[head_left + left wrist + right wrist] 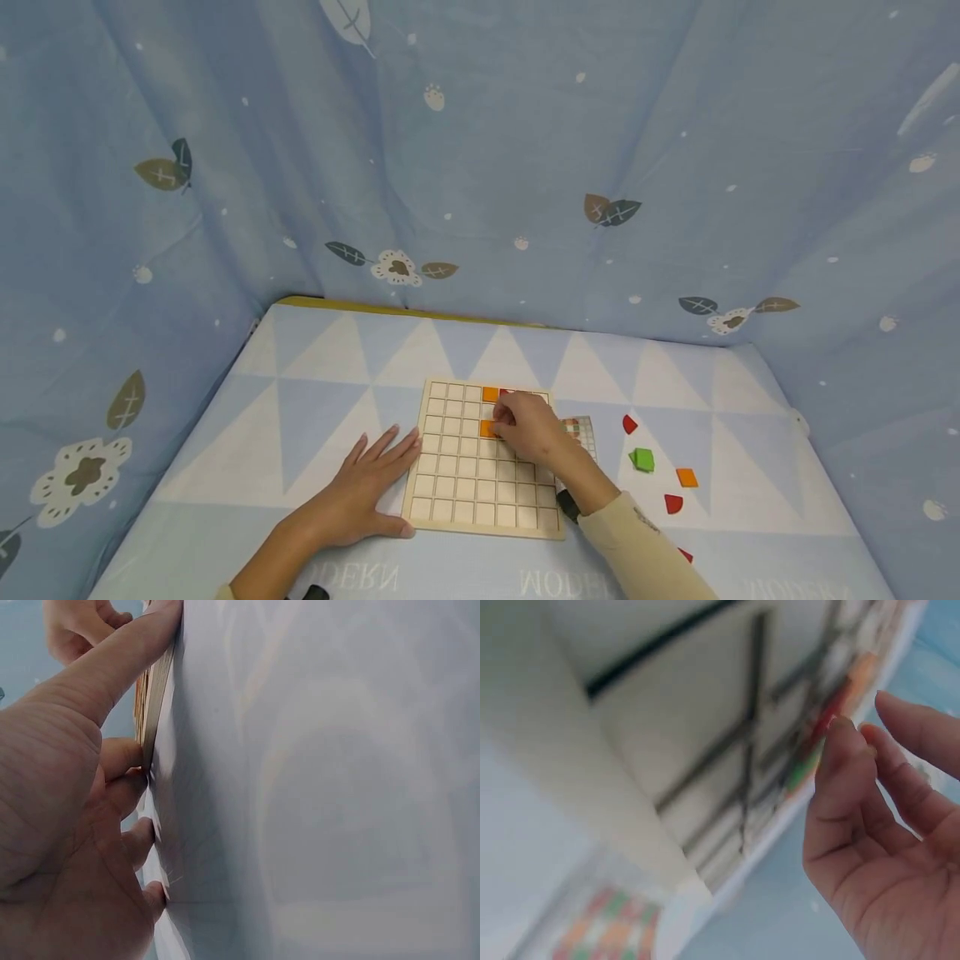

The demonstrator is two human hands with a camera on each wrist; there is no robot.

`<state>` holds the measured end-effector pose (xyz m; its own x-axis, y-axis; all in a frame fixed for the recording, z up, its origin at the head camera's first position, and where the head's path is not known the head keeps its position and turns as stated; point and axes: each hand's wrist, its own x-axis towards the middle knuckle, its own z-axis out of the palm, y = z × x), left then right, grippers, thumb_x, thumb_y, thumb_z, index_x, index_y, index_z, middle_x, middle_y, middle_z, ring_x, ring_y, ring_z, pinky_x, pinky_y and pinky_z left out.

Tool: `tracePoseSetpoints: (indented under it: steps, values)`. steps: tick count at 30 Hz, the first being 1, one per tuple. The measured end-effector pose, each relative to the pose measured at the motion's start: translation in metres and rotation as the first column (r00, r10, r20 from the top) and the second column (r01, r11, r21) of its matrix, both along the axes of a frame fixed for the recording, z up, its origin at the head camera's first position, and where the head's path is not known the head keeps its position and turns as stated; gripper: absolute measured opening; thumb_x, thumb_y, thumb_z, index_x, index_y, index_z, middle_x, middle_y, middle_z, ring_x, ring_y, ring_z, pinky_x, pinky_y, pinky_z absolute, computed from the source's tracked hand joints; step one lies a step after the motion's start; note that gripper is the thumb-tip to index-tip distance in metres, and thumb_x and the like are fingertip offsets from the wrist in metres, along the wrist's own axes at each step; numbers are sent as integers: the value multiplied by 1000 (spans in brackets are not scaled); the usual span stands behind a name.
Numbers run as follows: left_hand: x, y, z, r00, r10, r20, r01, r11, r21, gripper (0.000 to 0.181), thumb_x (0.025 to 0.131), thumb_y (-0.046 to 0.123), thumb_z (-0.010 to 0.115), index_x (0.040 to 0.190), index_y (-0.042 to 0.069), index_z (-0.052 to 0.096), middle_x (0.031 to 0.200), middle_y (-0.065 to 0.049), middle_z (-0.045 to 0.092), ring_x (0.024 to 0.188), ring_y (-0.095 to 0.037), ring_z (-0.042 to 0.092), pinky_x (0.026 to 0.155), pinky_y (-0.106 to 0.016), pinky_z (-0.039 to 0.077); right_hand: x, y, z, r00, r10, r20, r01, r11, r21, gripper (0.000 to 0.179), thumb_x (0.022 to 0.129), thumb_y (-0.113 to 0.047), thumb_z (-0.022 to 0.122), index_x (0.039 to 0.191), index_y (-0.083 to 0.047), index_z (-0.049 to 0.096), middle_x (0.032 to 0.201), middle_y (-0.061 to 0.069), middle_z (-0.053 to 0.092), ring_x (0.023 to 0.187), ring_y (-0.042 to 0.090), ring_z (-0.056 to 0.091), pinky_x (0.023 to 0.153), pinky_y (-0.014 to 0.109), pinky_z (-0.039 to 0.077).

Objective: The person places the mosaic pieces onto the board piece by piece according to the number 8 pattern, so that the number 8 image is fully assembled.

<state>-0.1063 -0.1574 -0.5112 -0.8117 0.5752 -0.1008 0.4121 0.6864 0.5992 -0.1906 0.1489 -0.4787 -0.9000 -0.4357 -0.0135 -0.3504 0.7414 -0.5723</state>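
A pale wooden grid board (445, 487) lies on the table in the head view. My left hand (363, 492) rests beside its left edge, fingers spread, with the index finger and thumb touching the board's side. Over the upper right squares is my right hand (528, 427), its fingers bent and pointing down. An orange square tile (487, 429) sits by its fingertips, another orange tile (491, 394) is in the top row, and a red piece (506, 392) shows partly. In the right wrist view, thumb and index fingertips are apart; whether a small piece is held is unclear.
A printed pattern card (587, 429) lies partly under the right forearm. Right of it are a red quarter-round piece (629, 424), green pieces (642, 459), an orange tile (687, 477) and another red piece (673, 504). Blue curtains (480, 167) surround the table.
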Motion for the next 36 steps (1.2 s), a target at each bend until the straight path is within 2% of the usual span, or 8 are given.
tracePoseSetpoints:
  steps: [3,8,13,16,20,24,32,36]
  values:
    - [-1,1,1,1000,2,2,-2,1000,-1,113,80,54,85,166,8,28,174,-3,15,160,-35,4,123,-65,-4,9,17,16,999,-32,43,33,999,-33,3,98,-10,73,101,-9,72,90,-5,66,81,12,60,72,31,54]
    - [-1,1,1,1000,12,6,-12,1000,-13,113,80,55,85,166,8,28,174,-2,15,160,-35,4,122,-66,-4,28,64,41,994,-33,103,37,998,-40,10,102,-14,68,108,-9,74,95,-2,71,83,13,62,68,30,55]
    - [0,2,1,1000,16,9,-16,1000,-14,114,79,56,85,166,8,28,174,-3,15,160,-35,3,122,-66,-5,54,113,50,987,-71,147,68,997,24,15,103,-17,67,113,-8,75,99,-1,73,85,13,62,69,29,55]
    - [0,1,1,1000,20,13,-20,1000,-8,114,79,55,85,166,8,28,174,-3,15,160,-36,3,122,-66,-5,69,133,46,966,-158,206,137,984,112,17,100,-18,72,114,-9,75,96,-5,70,84,12,61,70,29,56]
    - [0,0,-1,999,25,20,-25,1000,0,114,79,56,85,166,9,28,174,-2,15,160,-35,3,122,-66,-6,85,151,36,911,-296,286,239,946,219,22,93,-19,79,113,-11,76,92,-7,67,82,13,61,75,33,58]
    - [-2,0,-3,999,25,23,-25,1000,2,115,78,58,84,166,9,28,174,-1,15,160,-34,3,122,-65,-7,95,162,25,875,-367,316,284,917,279,21,89,-15,83,108,-13,75,92,-4,65,84,15,59,80,39,57]
    - [-1,0,-3,999,11,35,-11,1000,17,115,79,58,83,166,10,27,174,-2,14,161,-34,2,122,-66,-7,110,165,5,895,-363,259,273,905,326,22,84,-10,86,92,-16,67,82,-3,54,77,15,52,69,31,50]
    - [-1,0,-3,1000,11,29,-11,1000,11,114,79,59,83,166,10,27,174,-1,14,161,-34,2,122,-66,-7,112,165,2,889,-381,255,293,899,325,22,85,-10,85,90,-15,64,77,-1,53,73,16,50,64,30,46]
